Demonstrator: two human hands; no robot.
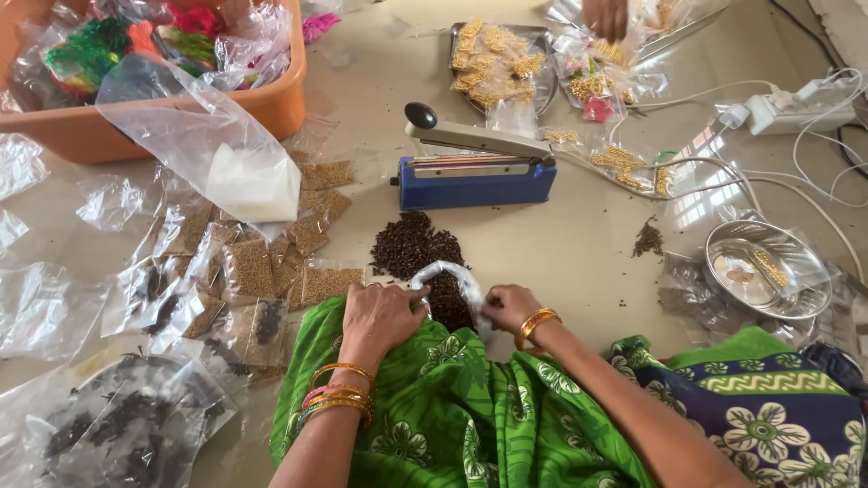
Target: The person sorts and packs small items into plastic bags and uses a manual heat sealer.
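Note:
My left hand (380, 314) and my right hand (508, 307) both grip the mouth of a small clear plastic pouch (452, 285), held open between them just above my green garment. The pouch lies against the near edge of a pile of dark brown cloves (411, 246) on the floor, and some cloves show inside it. Both wrists wear gold and coloured bangles.
A blue heat sealer (475, 176) stands behind the pile. Filled seed packets (271, 262) and loose clear bags spread to the left, below an orange tub (181, 113). A steel bowl (768, 267) sits right, cables and a power strip (796, 113) far right. Another person's hand (606, 16) reaches over a tray (542, 45).

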